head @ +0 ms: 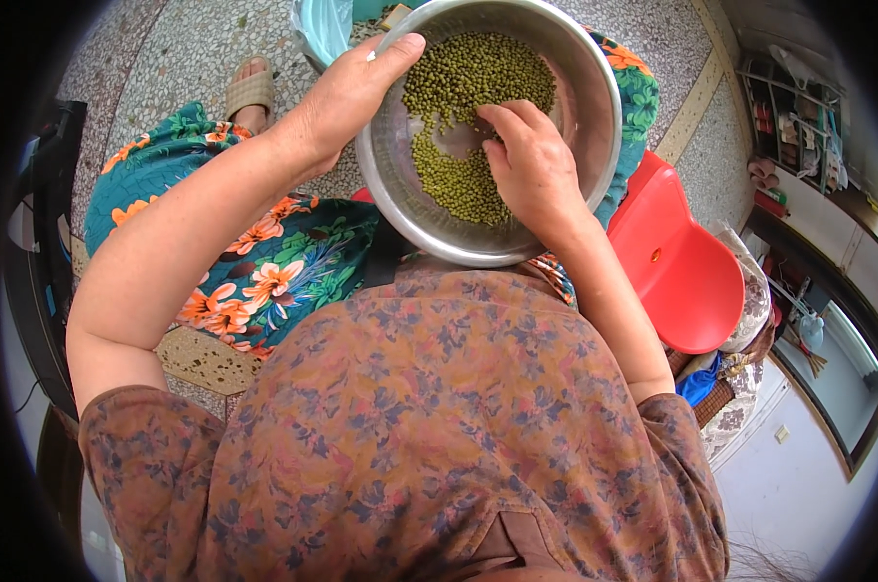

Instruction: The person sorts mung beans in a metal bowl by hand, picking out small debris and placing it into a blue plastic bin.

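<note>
A round stainless steel basin (591, 138) sits tilted over my lap. Green mung beans (475, 69) form a large heap at its far side, and a smaller spread of beans (450, 178) lies nearer me. Between the two groups a strip of bare metal shows. My left hand (351, 94) grips the basin's left rim, thumb on top; its other fingers are hidden. A small white speck is near that thumb's base. Inside the basin, my right hand (530, 164) reaches down at the beans, its thumb and forefinger apart and curled. No bean can be made out between them.
Beyond the basin stands a bin (322, 29) with a pale blue plastic liner. A red plastic chair (690, 269) is close on my right, beside patterned cloth (748, 284). Farther right are a shoe rack (795, 124) and a framed mirror or window (839, 349). Terrazzo floor (184, 58) surrounds me.
</note>
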Action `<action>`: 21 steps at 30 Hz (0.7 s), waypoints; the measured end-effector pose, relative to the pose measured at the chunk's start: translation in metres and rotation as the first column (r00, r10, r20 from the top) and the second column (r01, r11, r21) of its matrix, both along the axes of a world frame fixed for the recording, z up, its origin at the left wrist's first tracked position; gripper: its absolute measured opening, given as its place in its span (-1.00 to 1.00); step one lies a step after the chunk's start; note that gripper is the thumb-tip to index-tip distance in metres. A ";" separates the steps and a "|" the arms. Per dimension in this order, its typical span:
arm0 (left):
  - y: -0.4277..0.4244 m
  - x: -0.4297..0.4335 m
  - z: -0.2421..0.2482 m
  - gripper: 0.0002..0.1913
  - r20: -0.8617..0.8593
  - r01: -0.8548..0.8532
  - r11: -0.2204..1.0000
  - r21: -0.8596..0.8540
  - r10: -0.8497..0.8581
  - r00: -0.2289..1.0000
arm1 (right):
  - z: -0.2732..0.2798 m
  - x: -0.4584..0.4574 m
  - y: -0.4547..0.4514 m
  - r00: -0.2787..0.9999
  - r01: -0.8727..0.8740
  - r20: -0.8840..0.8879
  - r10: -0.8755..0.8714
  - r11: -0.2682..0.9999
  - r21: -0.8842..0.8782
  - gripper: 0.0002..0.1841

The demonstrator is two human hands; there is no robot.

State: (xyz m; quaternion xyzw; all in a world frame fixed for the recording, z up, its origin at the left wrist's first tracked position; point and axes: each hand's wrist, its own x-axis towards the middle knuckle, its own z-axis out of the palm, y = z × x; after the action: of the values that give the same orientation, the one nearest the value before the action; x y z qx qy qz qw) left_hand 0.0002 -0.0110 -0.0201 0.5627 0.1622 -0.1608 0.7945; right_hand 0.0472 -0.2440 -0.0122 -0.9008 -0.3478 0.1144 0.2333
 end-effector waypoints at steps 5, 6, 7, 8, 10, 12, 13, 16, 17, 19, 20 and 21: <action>0.001 -0.001 -0.004 -0.38 0.003 -0.024 0.999 -0.027 0.024 1.000 | 0.002 -0.005 0.001 0.959 -0.281 -0.027 0.284 0.956 0.083 -0.72; 0.000 -0.001 -0.003 -0.39 -0.003 -0.029 0.999 -0.014 0.029 1.000 | 0.006 -0.007 -0.001 0.949 -0.284 -0.126 0.290 0.957 0.060 -0.74; 0.000 -0.001 -0.002 -0.39 -0.010 -0.035 0.999 -0.001 0.035 0.999 | 0.008 -0.008 -0.002 0.949 -0.285 -0.127 0.290 0.957 0.060 -0.74; 0.000 -0.001 -0.003 -0.39 -0.011 -0.036 0.999 -0.002 0.036 0.999 | 0.008 -0.008 -0.002 0.957 -0.243 -0.150 0.249 0.968 0.060 -0.74; 0.000 -0.001 -0.004 -0.39 0.001 -0.030 0.999 -0.015 0.030 1.000 | 0.009 -0.008 -0.001 0.963 -0.200 -0.170 0.207 0.978 0.058 -0.75; 0.000 -0.001 -0.002 -0.39 0.001 -0.026 1.000 -0.007 0.026 1.000 | 0.006 -0.007 0.003 0.984 -0.170 -0.045 0.172 0.984 0.053 -0.72; 0.000 -0.001 -0.002 -0.39 0.000 -0.021 1.000 0.001 0.021 1.000 | 0.004 -0.006 0.007 0.984 -0.168 -0.044 0.171 0.984 0.054 -0.72; -0.001 -0.001 -0.003 -0.39 0.012 -0.034 0.999 -0.014 0.034 0.999 | -0.002 -0.009 0.018 0.979 -0.181 0.109 0.172 0.980 0.082 -0.64; -0.001 -0.001 -0.004 -0.39 0.014 -0.031 0.999 -0.014 0.031 0.999 | -0.003 -0.012 0.020 0.969 -0.226 0.117 0.218 0.972 0.065 -0.61; -0.001 0.000 -0.005 -0.40 -0.001 -0.038 0.999 -0.012 0.038 0.999 | 0.002 -0.016 0.023 0.938 -0.342 0.088 0.335 0.936 0.083 -0.62; -0.001 0.000 -0.005 -0.40 0.000 -0.037 0.999 -0.011 0.037 0.999 | 0.004 -0.019 0.021 0.924 -0.383 0.051 0.379 0.918 0.104 -0.65; -0.001 0.000 -0.005 -0.40 0.003 -0.040 0.999 -0.012 0.040 0.999 | 0.006 -0.022 0.019 0.905 -0.424 0.014 0.426 0.897 0.126 -0.68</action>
State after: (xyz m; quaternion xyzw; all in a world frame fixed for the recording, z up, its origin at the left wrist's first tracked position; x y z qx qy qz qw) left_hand -0.0003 -0.0119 -0.0248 0.5548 0.1712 -0.1447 0.8012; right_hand 0.0254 -0.2247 -0.0063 -0.7857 -0.5410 0.1466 0.2617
